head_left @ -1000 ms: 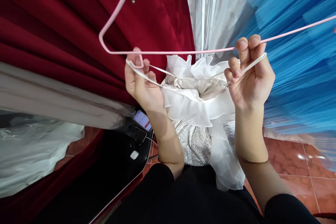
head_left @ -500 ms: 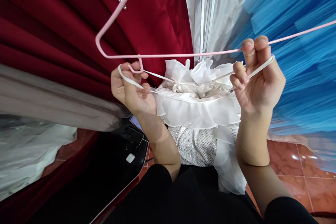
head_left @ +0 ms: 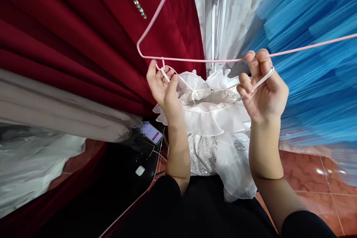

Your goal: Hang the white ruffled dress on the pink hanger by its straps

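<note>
My right hand (head_left: 264, 91) pinches the lower bar of a pink hanger (head_left: 200, 60). A white strap (head_left: 263, 78) of the dress loops round the fingers of that hand. My left hand (head_left: 166, 91) is at the small hook under the hanger's left end, its fingers closed about the other white strap (head_left: 165, 75). That strap crosses the hook; whether it is fully seated there I cannot tell. Below and between the hands hangs a white dress (head_left: 206, 119) with ruffled sheer trim and a silver sequined body, its neckline gaping upward.
Dark red draped cloth (head_left: 173, 18) with a jewelled trim hangs at left, blue tulle (head_left: 306, 81) at right. A phone (head_left: 152, 132), a cable and a small white case (head_left: 140, 170) lie on a black surface at lower left. Red tiles (head_left: 304, 171) cover the floor.
My left hand has moved right and slightly up, bringing its strap onto the small hook. The hanger's left end has shifted right, and my right hand has moved a little left and down.
</note>
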The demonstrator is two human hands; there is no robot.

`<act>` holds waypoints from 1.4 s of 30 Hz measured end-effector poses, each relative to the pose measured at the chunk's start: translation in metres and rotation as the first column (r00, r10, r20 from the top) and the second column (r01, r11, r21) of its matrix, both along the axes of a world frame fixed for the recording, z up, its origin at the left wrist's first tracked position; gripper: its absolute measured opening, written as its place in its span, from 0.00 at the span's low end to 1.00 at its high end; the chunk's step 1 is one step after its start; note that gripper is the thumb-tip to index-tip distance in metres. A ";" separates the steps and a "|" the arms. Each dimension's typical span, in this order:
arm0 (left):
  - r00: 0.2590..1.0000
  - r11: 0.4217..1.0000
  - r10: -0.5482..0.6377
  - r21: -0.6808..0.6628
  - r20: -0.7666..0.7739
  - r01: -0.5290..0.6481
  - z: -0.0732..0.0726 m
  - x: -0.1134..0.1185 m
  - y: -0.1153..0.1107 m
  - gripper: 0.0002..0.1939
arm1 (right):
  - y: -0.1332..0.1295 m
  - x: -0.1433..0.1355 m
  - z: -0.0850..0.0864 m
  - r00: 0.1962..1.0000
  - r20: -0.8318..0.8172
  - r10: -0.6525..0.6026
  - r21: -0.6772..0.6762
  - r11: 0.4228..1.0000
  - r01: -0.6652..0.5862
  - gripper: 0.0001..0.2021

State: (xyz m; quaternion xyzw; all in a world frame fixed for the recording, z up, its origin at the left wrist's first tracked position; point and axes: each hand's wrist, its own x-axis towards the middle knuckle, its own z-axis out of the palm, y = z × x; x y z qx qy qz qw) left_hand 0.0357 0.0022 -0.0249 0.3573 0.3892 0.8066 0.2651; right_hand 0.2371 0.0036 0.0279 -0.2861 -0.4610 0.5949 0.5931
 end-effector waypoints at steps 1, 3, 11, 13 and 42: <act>0.997 0.999 0.047 0.015 -0.056 -0.047 -0.004 0.004 0.001 0.28 | 0.000 -0.001 0.000 1.000 -0.012 0.009 0.003 1.000 -0.009 0.12; 0.976 0.985 0.171 0.051 -0.137 -0.166 -0.008 0.013 0.001 0.26 | 0.001 -0.002 0.000 0.999 -0.030 0.017 0.003 1.000 -0.017 0.12; 0.964 0.955 0.267 0.139 -0.008 -0.263 -0.018 0.045 -0.016 0.08 | 0.006 -0.011 -0.002 0.994 -0.106 -0.010 -0.050 0.999 0.004 0.13; 0.999 1.000 0.009 0.022 0.040 -0.010 -0.018 0.049 -0.014 0.07 | 0.008 -0.011 -0.002 0.997 -0.078 -0.017 -0.045 0.999 0.014 0.14; 0.890 0.932 -0.362 0.109 0.277 0.345 0.056 0.055 0.002 0.24 | -0.006 0.069 0.012 0.832 0.149 -0.534 0.172 0.843 0.511 0.11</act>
